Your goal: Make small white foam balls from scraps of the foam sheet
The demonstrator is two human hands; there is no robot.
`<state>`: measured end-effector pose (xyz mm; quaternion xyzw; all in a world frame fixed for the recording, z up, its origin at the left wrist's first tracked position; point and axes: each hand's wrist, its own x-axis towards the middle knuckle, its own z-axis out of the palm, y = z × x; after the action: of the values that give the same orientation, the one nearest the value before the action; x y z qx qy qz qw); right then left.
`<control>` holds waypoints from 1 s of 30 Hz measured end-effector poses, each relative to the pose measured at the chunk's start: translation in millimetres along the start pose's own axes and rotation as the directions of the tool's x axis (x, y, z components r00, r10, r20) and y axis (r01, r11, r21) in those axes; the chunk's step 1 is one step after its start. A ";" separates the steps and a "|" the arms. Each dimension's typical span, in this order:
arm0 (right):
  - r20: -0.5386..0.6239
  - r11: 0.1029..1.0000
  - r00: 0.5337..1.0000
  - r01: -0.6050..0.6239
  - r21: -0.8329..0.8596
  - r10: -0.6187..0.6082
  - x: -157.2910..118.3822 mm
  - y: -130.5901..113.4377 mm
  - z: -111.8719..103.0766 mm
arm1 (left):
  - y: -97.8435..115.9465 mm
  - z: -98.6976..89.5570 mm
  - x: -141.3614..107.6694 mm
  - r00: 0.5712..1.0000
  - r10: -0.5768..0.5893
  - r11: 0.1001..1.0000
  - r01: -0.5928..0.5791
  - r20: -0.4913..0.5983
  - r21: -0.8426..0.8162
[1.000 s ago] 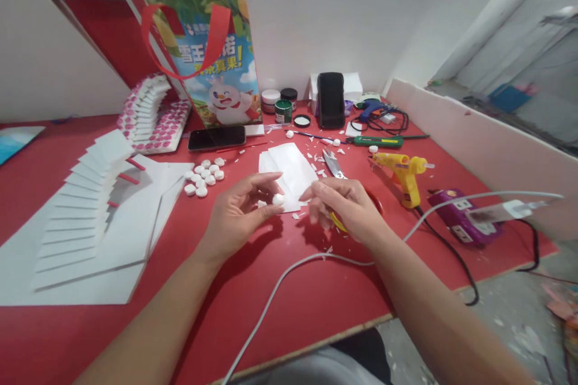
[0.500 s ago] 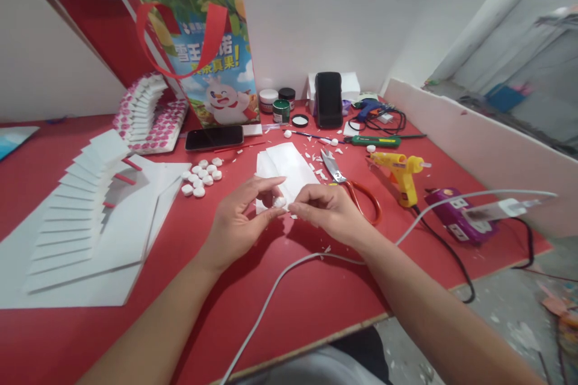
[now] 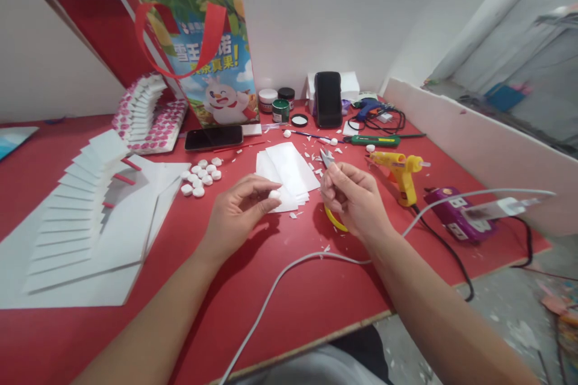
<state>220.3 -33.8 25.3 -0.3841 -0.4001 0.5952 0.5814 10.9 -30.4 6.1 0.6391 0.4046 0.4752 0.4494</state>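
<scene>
Standing at the back left, a tall glossy printed bag [image 3: 221, 72] with red strap handles hides its contents; to its right sit a squat pale jar [image 3: 267, 100], a black-lidded jar [image 3: 286, 94] and a clear jar [image 3: 280, 112] showing dark green inside. Across the red bench [image 3: 226, 313], left to right, lie flat white boards [image 3: 130, 240] bearing a stepped fan of white panels [image 3: 72, 210], then a cluster of round white pieces [image 3: 197, 183]. The left hand [image 3: 237, 207] is curled, thumb and fingers closed on a small round white piece [image 3: 274, 195] held over the left edge of some white paper sheets [image 3: 289, 165]. The right hand [image 3: 354, 198] has its fingertips bunched together above metal scissors [image 3: 327, 158] with a yellow-lined handle; whether it pinches anything I cannot tell. Further right are a yellow glue gun [image 3: 405, 177] and a purple block [image 3: 447, 204] with white labels. A pale wall [image 3: 383, 12] backs the bench, a low white partition [image 3: 451, 132] edges its right, and beyond lies a grey floor [image 3: 487, 337] strewn with pale scraps.
</scene>
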 end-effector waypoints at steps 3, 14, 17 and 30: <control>0.011 1.000 1.000 0.013 -0.023 -0.012 -0.9 1.6 0.9 | -1.6 -0.3 -1.0 0.997 -0.071 0.995 0.070 -0.015 -0.068; 0.088 0.988 0.996 0.025 -0.151 -0.011 -2.1 7.2 -0.6 | -7.9 2.0 5.2 0.953 -0.302 0.734 0.235 0.004 -0.637; 0.109 0.984 0.994 0.030 -0.176 -0.011 -2.2 8.7 -1.2 | -6.1 2.2 6.0 0.932 -0.358 0.642 0.296 0.066 -0.708; 0.180 0.995 0.983 -0.028 -0.098 0.045 -1.1 8.3 -0.2 | -7.8 1.0 7.5 0.882 -0.450 0.468 0.367 0.140 -0.804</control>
<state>217.4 -34.9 17.5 -0.3627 -0.4723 0.6188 0.5124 12.9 -21.3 0.2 0.2230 0.3020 0.5135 0.7716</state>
